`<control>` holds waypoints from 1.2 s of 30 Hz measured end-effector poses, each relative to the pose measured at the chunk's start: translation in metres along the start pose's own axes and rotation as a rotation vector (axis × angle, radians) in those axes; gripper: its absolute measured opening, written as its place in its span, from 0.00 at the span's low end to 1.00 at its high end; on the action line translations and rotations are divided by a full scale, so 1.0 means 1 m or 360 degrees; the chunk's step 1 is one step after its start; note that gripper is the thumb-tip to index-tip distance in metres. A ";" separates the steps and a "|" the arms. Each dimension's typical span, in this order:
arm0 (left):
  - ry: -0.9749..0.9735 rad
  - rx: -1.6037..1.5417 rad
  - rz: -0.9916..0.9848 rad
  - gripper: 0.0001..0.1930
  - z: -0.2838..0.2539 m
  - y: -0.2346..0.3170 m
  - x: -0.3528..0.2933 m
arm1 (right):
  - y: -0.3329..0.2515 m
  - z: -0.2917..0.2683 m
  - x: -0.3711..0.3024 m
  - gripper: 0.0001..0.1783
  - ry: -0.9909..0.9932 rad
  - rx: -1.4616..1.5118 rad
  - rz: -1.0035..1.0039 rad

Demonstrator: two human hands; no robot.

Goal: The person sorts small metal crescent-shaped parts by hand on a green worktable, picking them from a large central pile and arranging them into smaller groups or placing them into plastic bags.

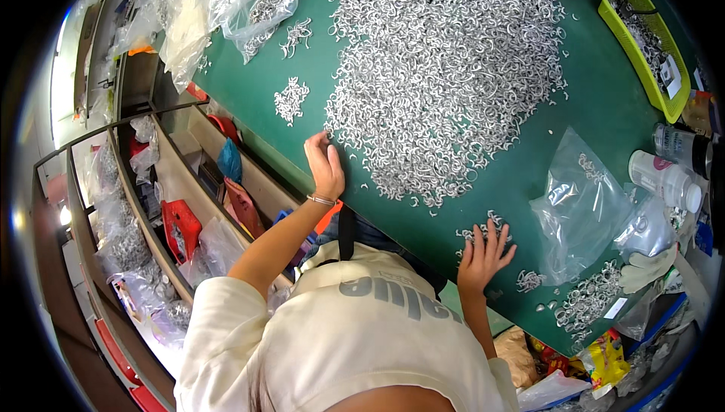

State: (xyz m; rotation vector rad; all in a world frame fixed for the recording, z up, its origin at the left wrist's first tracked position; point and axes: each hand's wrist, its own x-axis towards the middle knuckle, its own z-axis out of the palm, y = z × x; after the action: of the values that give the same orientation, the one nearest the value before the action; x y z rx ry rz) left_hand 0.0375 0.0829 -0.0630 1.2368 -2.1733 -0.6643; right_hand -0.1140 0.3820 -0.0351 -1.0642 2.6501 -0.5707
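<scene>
A broad heap of small silvery metal rings [445, 72], many looking like open hooks or C shapes, covers the middle of the green table [257, 121]. My left hand [326, 169] is at the heap's lower left edge, its fingers slightly bent, thumb apart, nothing visible in it. My right hand [483, 259] lies with fingers spread on the table near its front edge. Its fingertips touch a small cluster of the same rings [492, 220], partly covered by the fingers. To its right sits another little cluster [530, 281].
A clear plastic bag [578, 212] lies right of my right hand, near a white bottle [664, 180] and a larger ring pile [589, 299]. A green basket [646, 46] stands far right. Small piles [291, 100] and bags [260, 12] are at left, beside open drawers [204, 136].
</scene>
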 end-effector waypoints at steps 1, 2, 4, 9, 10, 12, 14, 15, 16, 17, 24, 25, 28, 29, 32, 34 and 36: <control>-0.0027 -0.0028 -0.0014 0.14 -0.003 0.000 0.000 | 0.001 -0.001 -0.001 0.14 0.0012 -0.0027 -0.0018; -0.0055 -0.0061 -0.0021 0.14 -0.003 -0.001 0.002 | -0.001 -0.001 0.000 0.14 0.0051 0.0014 0.0014; -0.0068 -0.0119 0.0016 0.14 -0.004 -0.006 0.005 | -0.009 -0.007 0.004 0.13 0.0131 0.0096 0.0085; -0.0155 -0.0234 0.0048 0.14 -0.009 -0.010 0.010 | -0.054 -0.008 0.014 0.09 0.0544 0.0397 -0.0063; -0.0150 -0.0272 0.0046 0.14 -0.010 -0.014 0.008 | -0.063 -0.003 0.017 0.08 0.0493 0.0459 -0.0051; -0.0145 -0.0344 0.0043 0.14 -0.012 -0.021 0.004 | -0.083 0.009 0.021 0.08 0.0396 0.0589 -0.0023; -0.0164 -0.0414 0.0063 0.16 -0.012 -0.021 0.007 | -0.101 0.021 0.025 0.09 0.0483 0.0591 -0.0032; -0.0220 -0.0401 0.0096 0.16 -0.016 -0.018 0.007 | -0.111 0.029 0.026 0.09 0.0522 0.0602 -0.0039; -0.0300 -0.0413 0.0153 0.15 -0.015 -0.013 0.012 | -0.121 0.035 0.026 0.09 0.0588 0.0590 -0.0020; -0.0312 -0.0412 0.0283 0.13 -0.018 -0.014 0.013 | -0.133 0.040 0.028 0.11 0.0615 0.0528 -0.0050; -0.0897 -0.0275 0.0769 0.17 -0.037 -0.015 0.029 | -0.199 0.089 0.042 0.17 0.0490 0.0320 -0.0188; -0.0930 -0.0288 0.0787 0.15 -0.032 -0.022 0.028 | -0.200 0.099 0.043 0.17 0.0530 0.0306 -0.0214; -0.0881 -0.0318 0.1000 0.14 -0.034 -0.030 0.031 | -0.201 0.109 0.042 0.17 0.0621 0.0257 -0.0229; -0.0865 -0.0312 0.1017 0.12 -0.036 -0.030 0.030 | -0.204 0.108 0.040 0.17 0.0630 0.0235 -0.0213; -0.0943 -0.0427 0.1110 0.10 -0.036 -0.037 0.026 | -0.201 0.109 0.027 0.17 0.0688 0.0226 -0.0171; -0.0957 -0.0486 0.1164 0.09 -0.036 -0.033 0.020 | -0.196 0.108 0.016 0.17 0.0755 0.0234 -0.0109; -0.0984 -0.0528 0.1217 0.09 -0.030 -0.032 0.011 | -0.188 0.104 0.007 0.16 0.0858 0.0205 -0.0019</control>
State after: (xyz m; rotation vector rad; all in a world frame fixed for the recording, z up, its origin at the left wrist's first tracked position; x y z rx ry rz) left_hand 0.0718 0.0542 -0.0597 -0.0350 -2.6009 -1.0799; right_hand 0.0317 0.2248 -0.0469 -0.9985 2.9921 -1.1558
